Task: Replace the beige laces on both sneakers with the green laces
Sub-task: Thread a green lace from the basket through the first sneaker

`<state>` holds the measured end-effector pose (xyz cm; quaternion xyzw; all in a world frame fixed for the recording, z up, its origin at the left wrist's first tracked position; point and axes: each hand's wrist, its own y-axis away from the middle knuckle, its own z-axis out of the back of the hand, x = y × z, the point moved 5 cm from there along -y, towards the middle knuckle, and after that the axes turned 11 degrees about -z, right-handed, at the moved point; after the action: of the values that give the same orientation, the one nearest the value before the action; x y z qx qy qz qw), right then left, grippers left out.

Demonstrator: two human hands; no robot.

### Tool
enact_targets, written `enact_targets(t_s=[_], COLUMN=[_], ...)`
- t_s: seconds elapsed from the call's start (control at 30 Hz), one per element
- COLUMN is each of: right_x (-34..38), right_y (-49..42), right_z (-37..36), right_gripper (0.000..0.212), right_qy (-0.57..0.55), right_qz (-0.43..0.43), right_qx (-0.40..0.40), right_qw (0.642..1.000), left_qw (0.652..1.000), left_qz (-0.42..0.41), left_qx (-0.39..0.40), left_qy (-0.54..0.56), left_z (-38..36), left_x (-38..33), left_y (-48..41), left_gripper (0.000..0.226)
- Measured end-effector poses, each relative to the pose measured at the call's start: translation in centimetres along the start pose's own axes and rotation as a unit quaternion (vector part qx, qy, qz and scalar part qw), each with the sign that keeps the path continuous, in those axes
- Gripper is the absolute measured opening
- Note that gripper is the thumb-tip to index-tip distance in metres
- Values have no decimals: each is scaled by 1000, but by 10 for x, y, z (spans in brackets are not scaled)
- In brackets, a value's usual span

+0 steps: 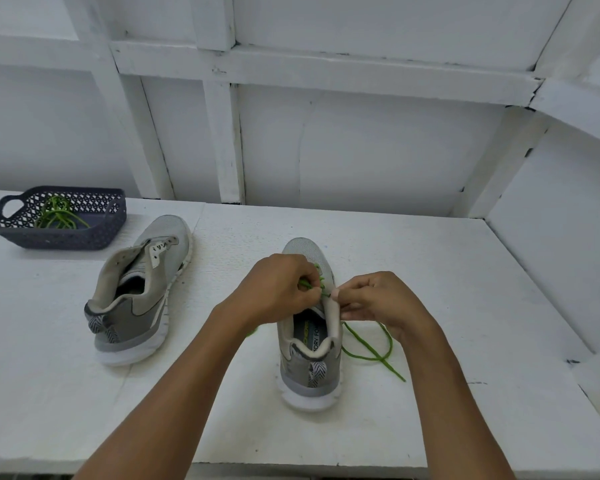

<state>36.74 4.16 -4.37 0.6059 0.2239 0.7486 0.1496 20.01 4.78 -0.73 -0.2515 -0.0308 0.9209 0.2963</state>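
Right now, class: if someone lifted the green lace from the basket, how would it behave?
The green lace lies in loose tangled loops, so probably floppy, dangling when lifted. It looks thin, so likely light. It might snag on the perforated basket.

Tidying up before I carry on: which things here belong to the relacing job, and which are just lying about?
Job: sneaker being laced; green lace, pinched by left hand and right hand; other sneaker, no lace showing; spare green lace.
Lying about: dark basket holding the spare; white table.
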Motion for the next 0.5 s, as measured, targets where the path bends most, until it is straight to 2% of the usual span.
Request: enact_targets(t_s=[0.3,0.4,0.5], right_x=[-1,-1,0], right_y=[0,1,2], right_z=[-1,-3,0], right_gripper=[13,4,12], right_qy=[14,26,-7], right_qz=[25,35,44], right_qx=[-2,-16,-44], right_qw=[1000,999,998], left_qw=[998,998,1000], left_qz=[-17,-22,-15], left_qx=[37,32,14], left_qy=[-53,-46,0], left_z=[-11,-11,-4], left_x=[-1,-1,7], left_y=[-5,-5,-3], left_gripper=[17,16,13])
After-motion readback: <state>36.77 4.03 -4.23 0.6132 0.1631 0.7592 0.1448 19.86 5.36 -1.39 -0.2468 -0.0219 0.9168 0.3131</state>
